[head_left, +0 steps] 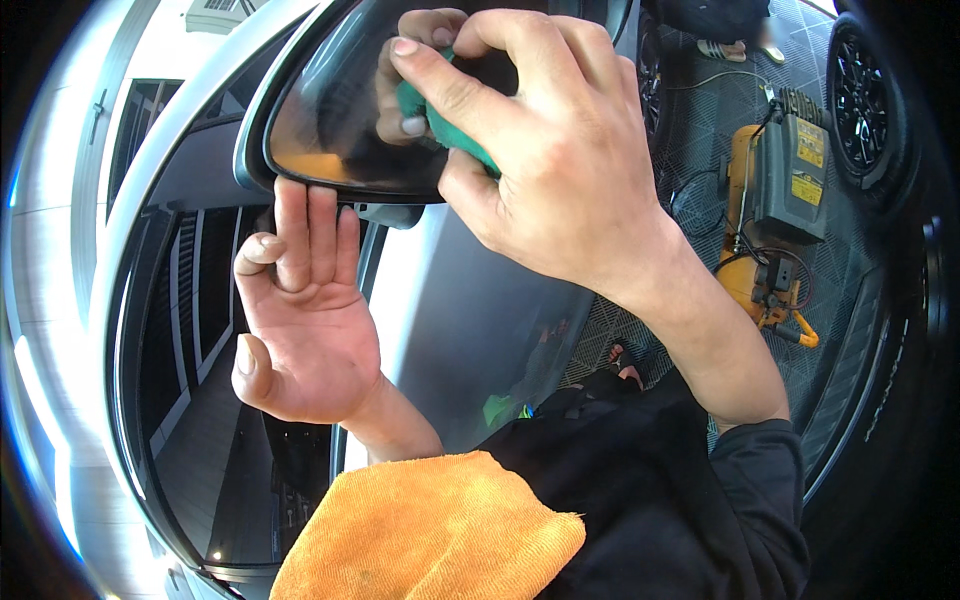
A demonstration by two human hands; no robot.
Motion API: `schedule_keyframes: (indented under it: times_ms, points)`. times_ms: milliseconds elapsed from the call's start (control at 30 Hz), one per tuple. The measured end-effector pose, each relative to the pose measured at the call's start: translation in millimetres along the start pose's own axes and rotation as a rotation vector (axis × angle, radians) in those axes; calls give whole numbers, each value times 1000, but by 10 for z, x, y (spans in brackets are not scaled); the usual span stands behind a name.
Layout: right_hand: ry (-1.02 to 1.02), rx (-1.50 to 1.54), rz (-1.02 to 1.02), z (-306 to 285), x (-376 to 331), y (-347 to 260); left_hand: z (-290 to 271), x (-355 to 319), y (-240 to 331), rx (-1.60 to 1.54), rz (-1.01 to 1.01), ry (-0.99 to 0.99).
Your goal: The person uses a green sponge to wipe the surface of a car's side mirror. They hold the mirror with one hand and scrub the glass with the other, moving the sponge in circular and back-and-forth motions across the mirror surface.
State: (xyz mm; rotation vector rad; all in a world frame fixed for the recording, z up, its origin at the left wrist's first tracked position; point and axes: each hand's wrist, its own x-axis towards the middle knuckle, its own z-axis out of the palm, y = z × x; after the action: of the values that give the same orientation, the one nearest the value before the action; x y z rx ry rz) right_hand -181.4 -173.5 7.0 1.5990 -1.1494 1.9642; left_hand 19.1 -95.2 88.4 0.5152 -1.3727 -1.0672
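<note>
A car's side mirror [350,110] with a dark housing fills the upper middle. My right hand [560,140] presses a bunched green cloth [462,140] against its glass, with the thumb and fingers curled round it; the glass reflects the fingertips and the green. Below the mirror, my left hand [315,310] is open with its palm turned up. Its longer fingertips touch the mirror's lower edge, while the thumb and one finger stand apart. An orange cloth [430,530] lies draped over my left upper arm.
The silver car's door [470,320] and dark side window [200,400] lie beside and below the mirror. At right on the patterned floor stands a yellow and grey machine [790,180] with cables. Beyond it is a dark car's wheel [860,100]. Another person's sandalled foot [722,50] shows at the top.
</note>
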Motion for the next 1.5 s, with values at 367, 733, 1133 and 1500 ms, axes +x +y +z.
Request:
schedule_keyframes:
  times_ms: [367,733,1133,1500]
  points:
    - [-259,30,104,-203,104,-62,-29,8,-17,-9,7,-35]
    - [85,-86,-32,86,28,4,-21,13,-20,-28,6,-29]
    - [32,65,17,48,-95,44,-26,26,-10,6,-2,-82]
    - [32,188,47,-50,23,185,-29,19,-18,-39,2,-55]
